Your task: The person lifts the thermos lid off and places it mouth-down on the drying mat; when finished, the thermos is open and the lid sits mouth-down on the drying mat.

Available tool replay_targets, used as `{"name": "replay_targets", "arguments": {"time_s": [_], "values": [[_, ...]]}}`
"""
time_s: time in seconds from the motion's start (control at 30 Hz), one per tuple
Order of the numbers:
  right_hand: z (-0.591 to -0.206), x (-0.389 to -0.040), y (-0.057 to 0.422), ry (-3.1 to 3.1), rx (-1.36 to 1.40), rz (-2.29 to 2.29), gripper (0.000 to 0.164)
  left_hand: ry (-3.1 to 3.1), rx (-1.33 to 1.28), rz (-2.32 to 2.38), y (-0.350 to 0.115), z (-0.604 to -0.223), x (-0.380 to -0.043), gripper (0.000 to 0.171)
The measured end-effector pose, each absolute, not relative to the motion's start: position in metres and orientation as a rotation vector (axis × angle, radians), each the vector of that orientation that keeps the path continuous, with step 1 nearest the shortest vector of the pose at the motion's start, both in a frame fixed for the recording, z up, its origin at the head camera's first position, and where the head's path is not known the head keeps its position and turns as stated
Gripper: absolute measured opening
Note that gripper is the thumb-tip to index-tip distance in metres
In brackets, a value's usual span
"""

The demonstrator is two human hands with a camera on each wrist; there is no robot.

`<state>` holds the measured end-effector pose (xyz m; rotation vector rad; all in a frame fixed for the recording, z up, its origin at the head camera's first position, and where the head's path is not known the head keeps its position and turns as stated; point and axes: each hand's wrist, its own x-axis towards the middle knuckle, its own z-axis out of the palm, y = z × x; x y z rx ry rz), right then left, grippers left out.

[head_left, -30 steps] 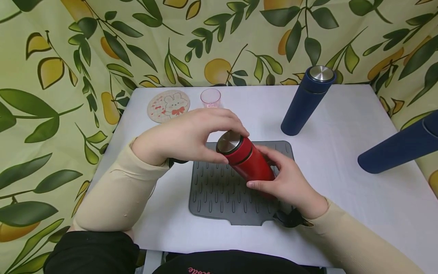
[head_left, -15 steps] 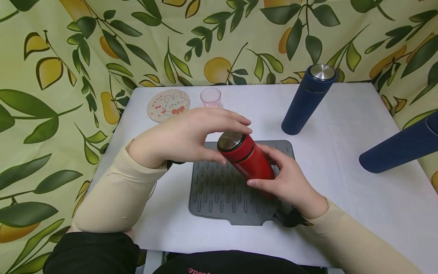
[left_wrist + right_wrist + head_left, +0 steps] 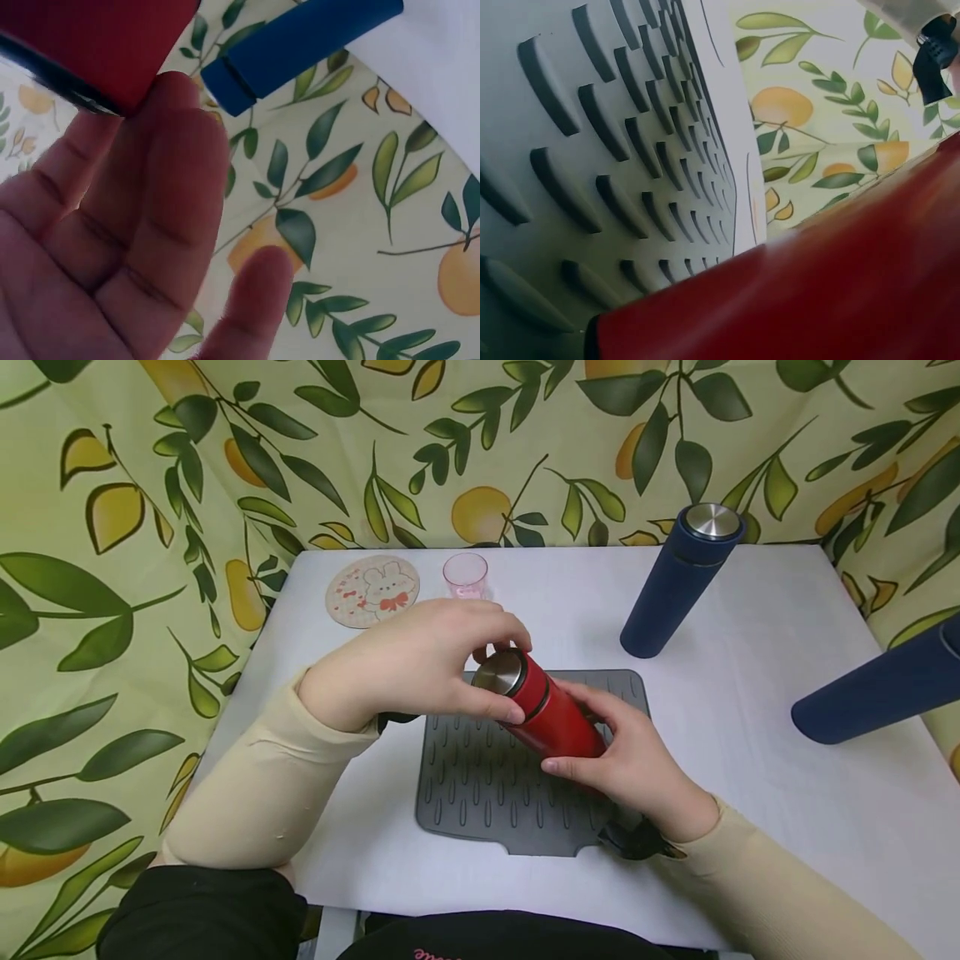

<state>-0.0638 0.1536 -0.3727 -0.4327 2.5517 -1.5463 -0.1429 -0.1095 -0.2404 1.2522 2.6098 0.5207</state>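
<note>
A red thermos [image 3: 561,725] with a steel-topped lid [image 3: 498,673] is held tilted over the grey mat, its lid end toward the upper left. My right hand [image 3: 637,756] grips the lower body, thumb on the near side. At the lid, my left hand [image 3: 427,656] has its thumb on the near side and its fingers curled round the far side. In the left wrist view, fingertips [image 3: 176,94] meet the edge of the red thermos [image 3: 97,45]. The red body [image 3: 795,300] fills the lower right wrist view, its base partly out of sight.
Below the thermos lies a grey ridged mat [image 3: 480,802]. Two navy thermoses, one [image 3: 678,585] at the back right and another [image 3: 885,685] at the far right, stand on the white table [image 3: 360,827]. A pink clear cup [image 3: 465,578] and a round rabbit coaster [image 3: 372,592] are behind my left hand.
My left fingers were lifted and spread off the lid half a second ago. Now they have come down round it, with the thumb moved onto its near side. The right hand keeps its hold.
</note>
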Motion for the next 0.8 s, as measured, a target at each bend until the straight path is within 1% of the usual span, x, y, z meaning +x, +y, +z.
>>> {"name": "replay_targets", "arguments": {"time_s": [0.1,0.23,0.33,0.43,0.8], "values": [[-0.372,-0.064,0.153,2.573,-0.441,-1.542,0.086,2.653,1.241,0.552,-0.111,-0.242,-0.143,0.065],[-0.373,-0.065,0.154,2.606,-0.450,-1.522,0.088,2.587,1.412,0.651,-0.118,-0.242,-0.143,0.074],[-0.373,-0.065,0.154,2.609,-0.454,-1.514,0.089,2.531,1.506,0.648,-0.121,-0.241,-0.142,0.066],[-0.374,-0.065,0.154,2.602,-0.464,-1.516,0.088,2.546,1.496,0.611,-0.119,-0.240,-0.140,0.060],[-0.375,-0.064,0.151,2.623,-0.535,-1.519,0.087,2.678,1.226,0.534,-0.114,-0.244,-0.140,0.049]]}}
